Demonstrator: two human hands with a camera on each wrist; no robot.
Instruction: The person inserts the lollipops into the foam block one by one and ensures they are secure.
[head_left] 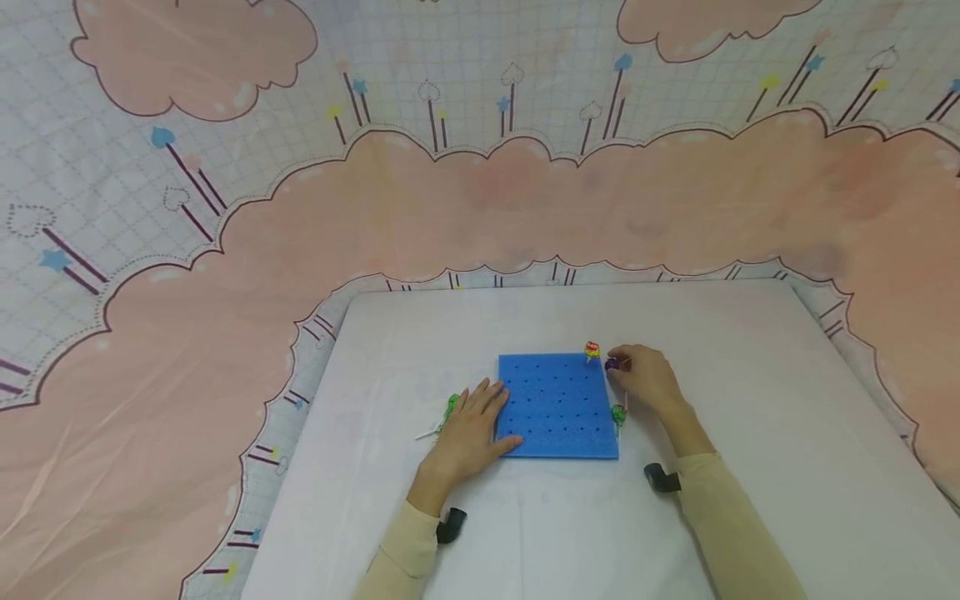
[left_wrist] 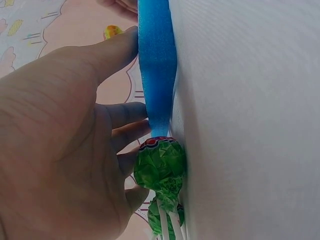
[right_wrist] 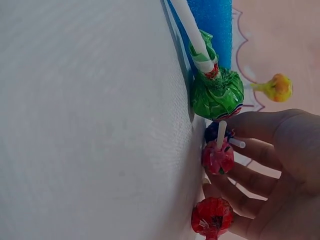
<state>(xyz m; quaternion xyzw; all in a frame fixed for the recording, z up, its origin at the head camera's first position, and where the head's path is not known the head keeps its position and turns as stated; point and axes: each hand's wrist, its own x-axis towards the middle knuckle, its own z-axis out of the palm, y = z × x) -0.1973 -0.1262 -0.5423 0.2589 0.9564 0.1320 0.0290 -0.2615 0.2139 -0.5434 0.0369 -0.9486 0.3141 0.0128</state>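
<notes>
My right grip (head_left: 647, 379) is pinching purple pop (head_left: 612, 364), just off board's (head_left: 557, 405) 2 o'clock corner; yellow pop (head_left: 592, 350) is standing close at its 10. Stick (right_wrist: 237, 143) seems to be pointing toward palm, 4 o'clock in right-wrist view. Left grip (head_left: 474, 427), spread, is resting on board's 9 o'clock edge, farther off.

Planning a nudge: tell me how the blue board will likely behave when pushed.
The blue board probably slides rather than tips, lying flat and low on the white surface. Its grainy, foam-like look suggests it is light. The yellow lollipop standing near its far right corner may wobble.
</notes>
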